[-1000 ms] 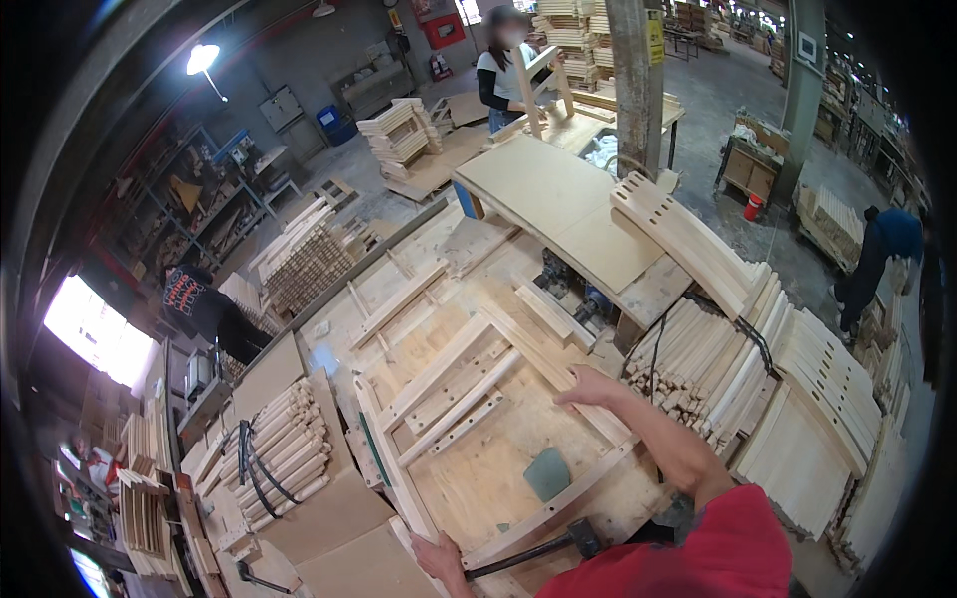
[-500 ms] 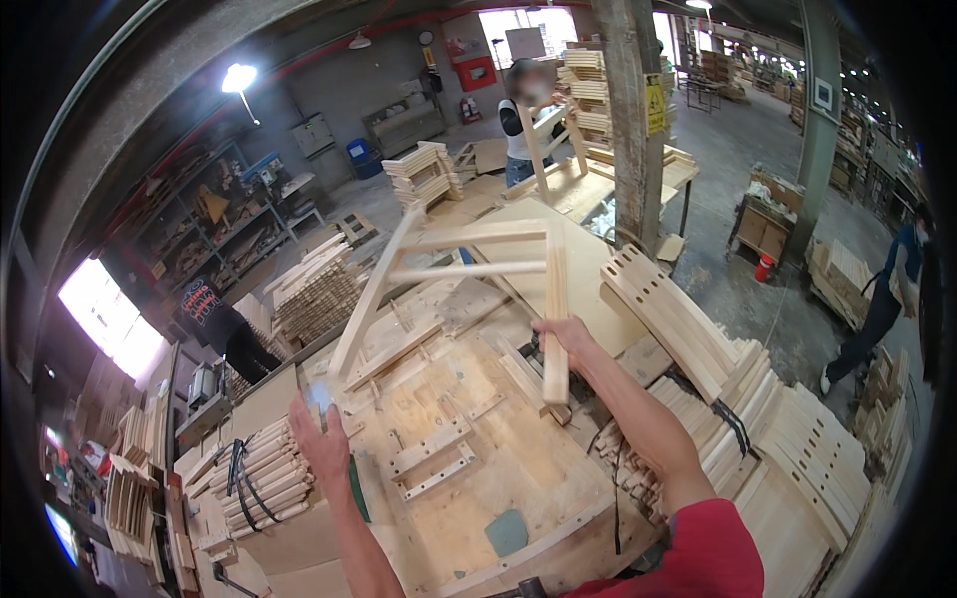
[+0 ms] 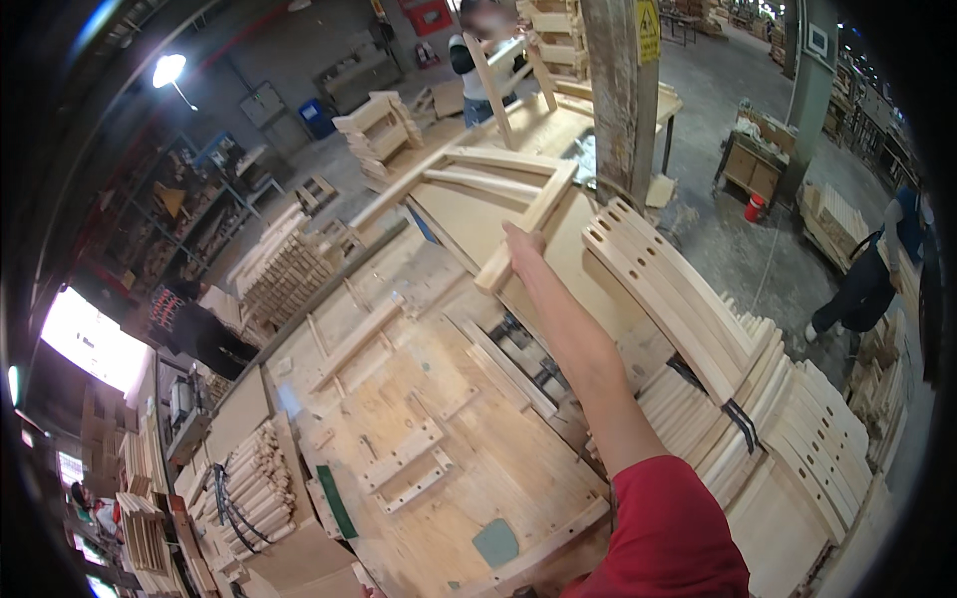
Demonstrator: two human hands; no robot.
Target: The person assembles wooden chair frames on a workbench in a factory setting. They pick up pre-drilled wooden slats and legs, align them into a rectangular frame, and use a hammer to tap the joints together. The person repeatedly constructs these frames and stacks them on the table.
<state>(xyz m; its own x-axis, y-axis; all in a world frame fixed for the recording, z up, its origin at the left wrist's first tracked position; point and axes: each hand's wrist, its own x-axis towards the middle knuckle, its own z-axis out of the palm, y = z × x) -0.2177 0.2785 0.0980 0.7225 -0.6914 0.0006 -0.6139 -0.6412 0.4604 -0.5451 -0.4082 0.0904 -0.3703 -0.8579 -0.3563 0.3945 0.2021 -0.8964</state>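
Observation:
My right hand (image 3: 524, 247) is wrapped round one leg of a pale wooden frame (image 3: 543, 204). The frame has two long side pieces joined by crossbars, and it is held out over the far edge of the workbench (image 3: 469, 419), tilted away from me. Only a small bit of my left hand (image 3: 371, 591) shows at the lower edge, and its fingers are mostly hidden. On the bench lie a wooden jig block (image 3: 404, 453) with holes, a long wooden strip (image 3: 356, 346) and a grey-green patch (image 3: 495, 542).
Slotted wooden boards (image 3: 663, 294) are stacked at the right, above strapped slats. A bundle of wooden rods (image 3: 244, 488) stands at the left. Beyond the bench are a concrete pillar (image 3: 613, 100), a pile of frames (image 3: 379, 135) and a co-worker (image 3: 478, 80) with another frame.
My right hand has carried the frame farther away and tipped it flatter. My left hand has dropped from beside the bench's left side to the lower edge. The view has shifted downward.

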